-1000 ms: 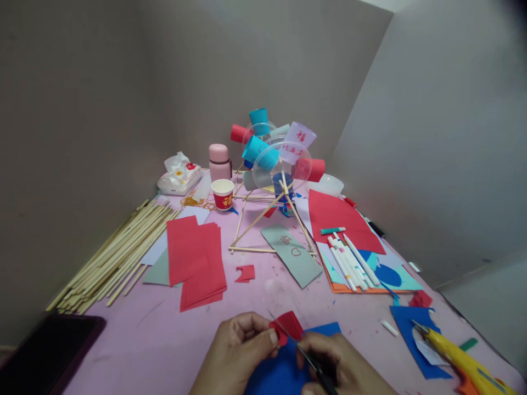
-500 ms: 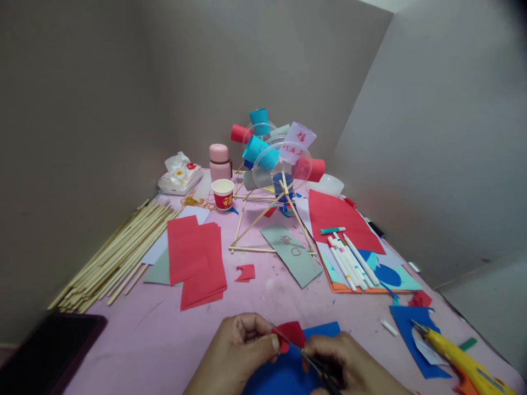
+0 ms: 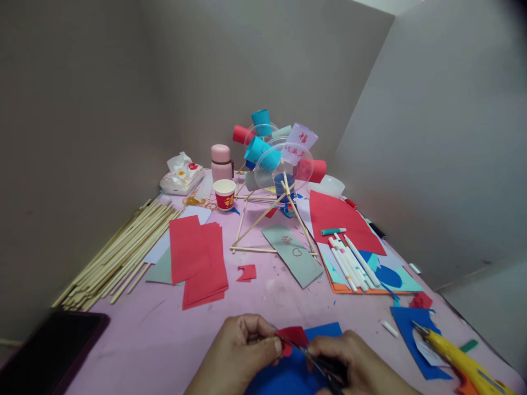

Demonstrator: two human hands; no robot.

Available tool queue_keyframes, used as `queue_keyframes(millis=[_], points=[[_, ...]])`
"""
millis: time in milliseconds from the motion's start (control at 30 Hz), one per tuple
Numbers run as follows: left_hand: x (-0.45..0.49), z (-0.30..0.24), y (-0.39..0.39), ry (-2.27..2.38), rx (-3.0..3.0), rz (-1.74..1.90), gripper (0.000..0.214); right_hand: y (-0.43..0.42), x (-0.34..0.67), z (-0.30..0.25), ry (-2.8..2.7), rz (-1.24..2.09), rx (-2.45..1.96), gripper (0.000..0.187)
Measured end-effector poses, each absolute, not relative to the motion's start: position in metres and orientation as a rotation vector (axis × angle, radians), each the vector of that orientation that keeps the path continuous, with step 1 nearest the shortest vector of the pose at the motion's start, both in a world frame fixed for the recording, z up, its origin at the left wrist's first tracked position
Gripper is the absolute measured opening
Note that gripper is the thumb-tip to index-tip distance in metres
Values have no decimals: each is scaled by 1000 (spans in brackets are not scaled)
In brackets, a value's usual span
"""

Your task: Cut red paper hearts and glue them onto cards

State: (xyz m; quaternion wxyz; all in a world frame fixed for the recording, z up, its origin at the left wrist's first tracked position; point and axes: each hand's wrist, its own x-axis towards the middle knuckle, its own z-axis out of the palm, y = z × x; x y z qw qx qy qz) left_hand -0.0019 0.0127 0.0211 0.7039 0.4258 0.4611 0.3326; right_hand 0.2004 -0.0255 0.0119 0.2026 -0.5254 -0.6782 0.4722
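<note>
Between thumb and fingers, my left hand point(image 3: 249, 348) pinches a small piece of red paper point(image 3: 293, 334). My right hand point(image 3: 349, 359) is closed round a pair of dark-handled scissors point(image 3: 315, 359), whose blades lie at the red paper, close to my left fingertips. Beneath both hands lies a sheet of blue paper point(image 3: 284, 373), partly covered by them. A small red scrap point(image 3: 247, 272) with a curved notch rests on the table beyond my left hand.
On the left are wooden sticks point(image 3: 111, 255), red paper strips point(image 3: 201, 263) and a phone point(image 3: 53, 351). A stick-framed wheel with paper cups point(image 3: 265, 153) stands behind, near a paper cup point(image 3: 224, 196). Markers point(image 3: 349, 263) and a yellow glue gun point(image 3: 457, 354) lie right.
The red paper has tilted and shows less of its face at the scissor blades. Both hands stay nearly in place; the whole view has shifted very slightly.
</note>
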Motion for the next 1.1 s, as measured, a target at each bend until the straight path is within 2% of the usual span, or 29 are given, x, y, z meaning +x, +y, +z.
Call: queue_keyframes(millis=[633, 1100], points=[[-5, 13, 14, 948, 947, 696, 10, -24, 204, 22, -2051, 1302, -1469, 19], [-5, 12, 16, 946, 956, 683, 11, -23, 207, 16, -2184, 1087, -1493, 18]])
